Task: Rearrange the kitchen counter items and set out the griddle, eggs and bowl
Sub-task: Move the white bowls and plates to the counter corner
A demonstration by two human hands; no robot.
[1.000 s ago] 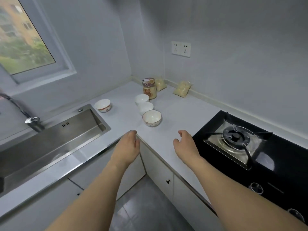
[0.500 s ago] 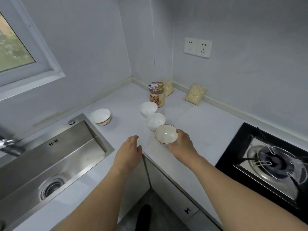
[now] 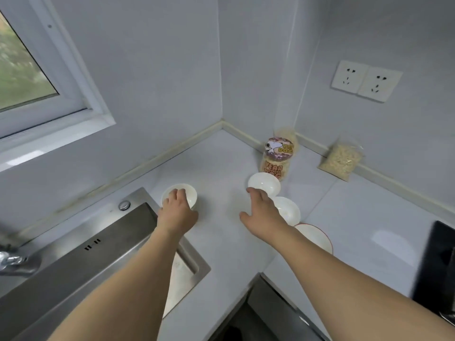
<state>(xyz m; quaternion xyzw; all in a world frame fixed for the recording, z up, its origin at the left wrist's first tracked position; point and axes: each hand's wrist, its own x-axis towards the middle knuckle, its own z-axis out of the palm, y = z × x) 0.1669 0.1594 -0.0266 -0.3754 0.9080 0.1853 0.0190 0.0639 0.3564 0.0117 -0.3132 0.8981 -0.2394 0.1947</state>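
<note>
Your left hand [image 3: 177, 210] curls its fingers over the rim of the white bowl [image 3: 185, 193] beside the sink [image 3: 103, 244] corner. Your right hand [image 3: 262, 209], fingers loosely spread and holding nothing, hovers over three empty bowls [image 3: 264, 184] lined toward the counter [image 3: 221, 232] edge, below the jar [image 3: 277, 158].

Four white bowls [image 3: 264, 183] sit upright on the counter [image 3: 221, 156], one beside the sink [image 3: 98, 242].

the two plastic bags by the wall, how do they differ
The right bag stands in the open against the wall; the corner bag is mostly hidden behind the cartoon jar. The right bag looks sharper, the corner bag blurred. Both are clear bags of pale contents.
</note>
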